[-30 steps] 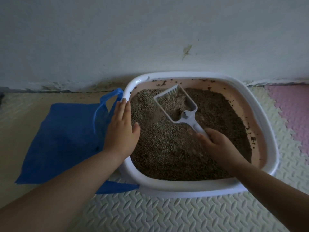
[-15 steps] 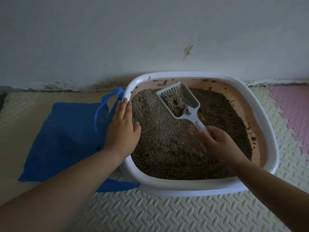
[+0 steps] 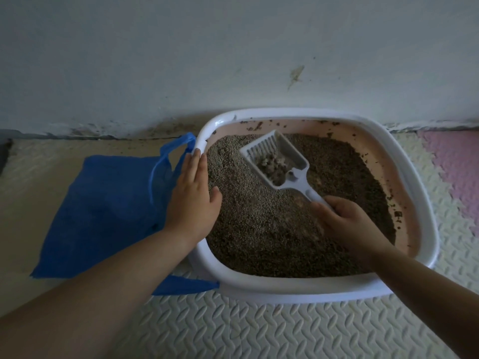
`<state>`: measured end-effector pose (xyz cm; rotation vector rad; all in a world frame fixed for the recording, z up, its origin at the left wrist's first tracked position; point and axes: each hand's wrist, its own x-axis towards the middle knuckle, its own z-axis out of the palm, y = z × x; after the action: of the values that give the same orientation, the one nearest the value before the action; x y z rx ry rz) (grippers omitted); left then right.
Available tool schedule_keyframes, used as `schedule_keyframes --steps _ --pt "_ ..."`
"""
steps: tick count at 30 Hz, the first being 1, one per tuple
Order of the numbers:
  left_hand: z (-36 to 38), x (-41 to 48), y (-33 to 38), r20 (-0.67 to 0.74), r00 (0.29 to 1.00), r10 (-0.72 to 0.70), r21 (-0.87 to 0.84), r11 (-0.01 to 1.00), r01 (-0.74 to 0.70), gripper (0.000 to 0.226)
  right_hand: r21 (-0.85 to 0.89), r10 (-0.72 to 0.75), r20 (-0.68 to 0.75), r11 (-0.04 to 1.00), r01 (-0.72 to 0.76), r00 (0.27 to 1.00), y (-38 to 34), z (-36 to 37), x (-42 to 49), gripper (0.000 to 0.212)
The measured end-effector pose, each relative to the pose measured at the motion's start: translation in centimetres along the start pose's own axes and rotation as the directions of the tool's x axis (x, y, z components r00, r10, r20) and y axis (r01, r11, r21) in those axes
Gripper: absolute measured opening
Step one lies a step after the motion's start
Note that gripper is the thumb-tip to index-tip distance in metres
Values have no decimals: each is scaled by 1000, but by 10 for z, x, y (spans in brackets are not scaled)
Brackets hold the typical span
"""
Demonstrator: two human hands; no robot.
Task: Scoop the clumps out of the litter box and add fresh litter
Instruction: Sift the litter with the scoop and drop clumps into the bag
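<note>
Two hands: both are extended from the near edge over a cream foam mat (image 3: 233, 330) with a raised pattern
Left hand (image 3: 193, 200): laid flat on the left rim of the litter box (image 3: 259, 286); its fingers (image 3: 194, 167) are held straight and together, with nothing gripped; the thumb is spread over the litter (image 3: 259, 229)
Right hand (image 3: 344, 221): closed around the handle of the scoop (image 3: 291, 151); its fingers (image 3: 321, 206) are curled tight on that handle
Scoop: white and slotted; held inside the box over the far half of the litter; the slotted tip is pointed toward the far-left corner
Clumps (image 3: 273, 167): a small grey heap is carried in the scoop's bowl, toward the handle end
Blue bag (image 3: 103, 211): laid flat on the floor to the left of the box; its near corner is tucked under the box; one handle loop is seen just beside the far-left rim
Wall (image 3: 233, 47): pale and stained; the box is set close against it
</note>
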<state>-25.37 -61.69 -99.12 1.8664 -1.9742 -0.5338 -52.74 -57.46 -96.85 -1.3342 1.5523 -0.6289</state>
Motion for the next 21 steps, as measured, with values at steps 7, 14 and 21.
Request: schedule_keyframes --steps 7,14,21 --pt "-1 -1 1 -1 1000 -3 -2 1000 3 66 10 52 83 999 -53 995 -3 -10 2 34" --pt "-1 -1 1 -3 1000 -9 -9 1000 9 67 -136 9 75 991 2 997 3 -12 2 33" --pt "0 -1 0 -9 1000 -3 -2 1000 3 67 -117 -15 61 993 22 998 1 -12 -2 39"
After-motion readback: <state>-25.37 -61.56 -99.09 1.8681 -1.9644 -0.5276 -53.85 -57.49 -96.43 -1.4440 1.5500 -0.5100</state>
